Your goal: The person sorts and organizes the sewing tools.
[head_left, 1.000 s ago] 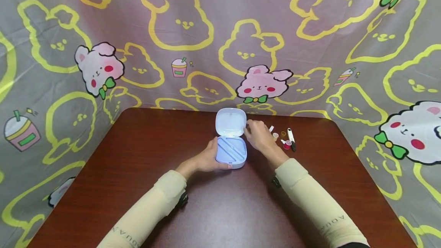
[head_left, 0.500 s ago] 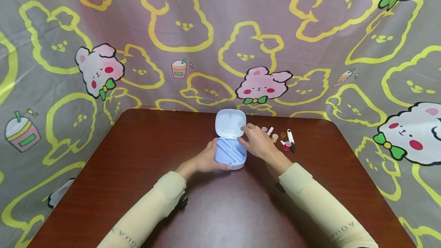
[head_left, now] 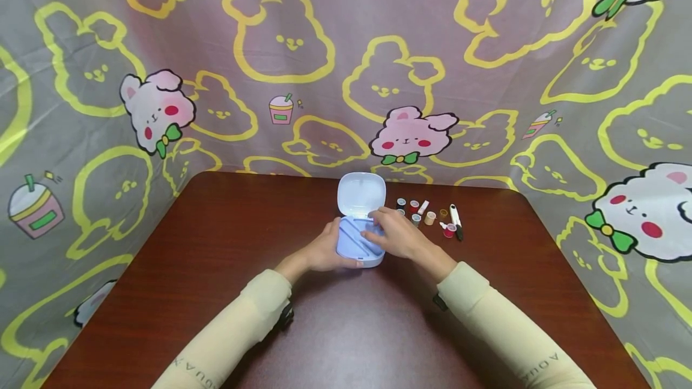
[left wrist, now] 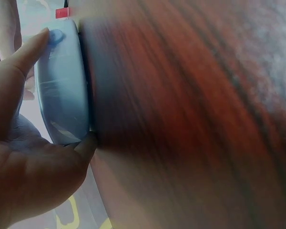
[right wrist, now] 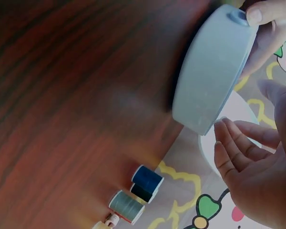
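A light blue plastic box (head_left: 352,240) stands with its lid (head_left: 361,194) raised, showing an inner tray with diagonal slots. My left hand (head_left: 323,250) grips the box at its left side, its thumb along the front edge near the clasp; the left wrist view shows the same box (left wrist: 64,90) between thumb and fingers. Over the right part of the tray is my right hand (head_left: 399,234). In the right wrist view, its fingers (right wrist: 238,148) are loosely bent near the box's edge, the thumb stands apart, and nothing shows between them.
Right of the box lie several thread spools, among them a black one (head_left: 401,203), a beige one (head_left: 430,218) and a red one (head_left: 449,230). A white-and-black slim tool (head_left: 456,221) lies beyond them. A patterned curtain (head_left: 319,29) hangs behind the brown table (head_left: 243,215).
My right hand has moved from beside the lid's right edge leftward and down over the tray, uncovering more spools. The left hand keeps its hold on the box.
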Motion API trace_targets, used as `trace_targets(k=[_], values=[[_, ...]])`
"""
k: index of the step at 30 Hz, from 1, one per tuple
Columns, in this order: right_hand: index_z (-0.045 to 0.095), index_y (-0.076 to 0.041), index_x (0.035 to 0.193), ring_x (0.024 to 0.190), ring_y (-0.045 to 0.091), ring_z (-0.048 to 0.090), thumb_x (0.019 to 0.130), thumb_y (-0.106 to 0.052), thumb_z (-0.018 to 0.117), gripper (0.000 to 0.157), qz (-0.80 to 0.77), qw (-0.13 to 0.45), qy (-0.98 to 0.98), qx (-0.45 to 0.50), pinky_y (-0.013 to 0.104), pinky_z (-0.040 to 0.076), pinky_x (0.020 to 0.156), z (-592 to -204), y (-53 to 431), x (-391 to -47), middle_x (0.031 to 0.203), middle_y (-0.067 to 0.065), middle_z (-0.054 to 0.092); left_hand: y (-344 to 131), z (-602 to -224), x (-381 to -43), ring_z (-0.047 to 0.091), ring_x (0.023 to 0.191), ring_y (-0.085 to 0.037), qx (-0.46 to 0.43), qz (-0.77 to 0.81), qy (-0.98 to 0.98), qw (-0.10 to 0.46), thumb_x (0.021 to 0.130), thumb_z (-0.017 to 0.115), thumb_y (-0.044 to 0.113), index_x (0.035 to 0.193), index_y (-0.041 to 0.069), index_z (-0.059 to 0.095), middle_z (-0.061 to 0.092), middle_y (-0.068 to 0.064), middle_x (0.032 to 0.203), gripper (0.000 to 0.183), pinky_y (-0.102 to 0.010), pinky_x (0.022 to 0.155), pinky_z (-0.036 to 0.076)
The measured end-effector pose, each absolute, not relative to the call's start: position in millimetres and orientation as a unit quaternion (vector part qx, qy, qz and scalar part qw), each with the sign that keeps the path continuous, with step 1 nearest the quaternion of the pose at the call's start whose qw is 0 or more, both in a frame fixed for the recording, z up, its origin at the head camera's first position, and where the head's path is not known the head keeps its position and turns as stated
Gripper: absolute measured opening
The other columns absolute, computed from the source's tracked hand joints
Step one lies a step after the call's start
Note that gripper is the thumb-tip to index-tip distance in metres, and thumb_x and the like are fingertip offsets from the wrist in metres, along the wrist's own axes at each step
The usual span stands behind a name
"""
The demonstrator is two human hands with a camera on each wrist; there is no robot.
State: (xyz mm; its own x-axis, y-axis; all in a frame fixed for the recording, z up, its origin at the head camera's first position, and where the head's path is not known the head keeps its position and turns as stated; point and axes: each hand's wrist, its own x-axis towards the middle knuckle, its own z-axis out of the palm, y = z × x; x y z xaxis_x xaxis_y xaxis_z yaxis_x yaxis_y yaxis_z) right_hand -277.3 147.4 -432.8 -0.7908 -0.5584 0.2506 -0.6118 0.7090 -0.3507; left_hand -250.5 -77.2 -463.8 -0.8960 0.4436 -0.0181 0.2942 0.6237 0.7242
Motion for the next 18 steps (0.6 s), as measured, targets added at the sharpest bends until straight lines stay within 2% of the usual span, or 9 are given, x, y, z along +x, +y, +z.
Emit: trace_targets(k=[7, 18], values=[[0.069, 0.0, 0.097, 0.071, 0.017, 0.056, 0.092, -0.029, 0.077, 0.031, 0.233, 0.05, -0.908, 0.345, 0.029, 0.047, 0.061, -438.1, 141.8, -278.1, 0.082, 0.01, 0.065, -77.2, -464.2, -249.3, 0.046, 0.128, -0.034, 0.202, 0.391, 0.891, 0.108, 0.077, 0.088, 0.043, 0.158, -0.007, 0.01, 0.032, -0.028, 0.15, 0.123, -0.047, 0.109, 0.041], [0.071, 0.0, 0.094, 0.063, 0.013, 0.05, 0.087, -0.03, 0.084, 0.033, 0.233, 0.054, -0.906, 0.349, 0.025, 0.042, 0.054, -440.6, 130.8, -278.3, 0.069, 0.002, 0.058, -77.4, -465.9, -250.5, 0.045, 0.13, -0.034, 0.198, 0.386, 0.894, 0.113, 0.077, 0.088, 0.045, 0.159, -0.007, 0.006, 0.027, -0.028, 0.154, 0.127, -0.046, 0.111, 0.039]])
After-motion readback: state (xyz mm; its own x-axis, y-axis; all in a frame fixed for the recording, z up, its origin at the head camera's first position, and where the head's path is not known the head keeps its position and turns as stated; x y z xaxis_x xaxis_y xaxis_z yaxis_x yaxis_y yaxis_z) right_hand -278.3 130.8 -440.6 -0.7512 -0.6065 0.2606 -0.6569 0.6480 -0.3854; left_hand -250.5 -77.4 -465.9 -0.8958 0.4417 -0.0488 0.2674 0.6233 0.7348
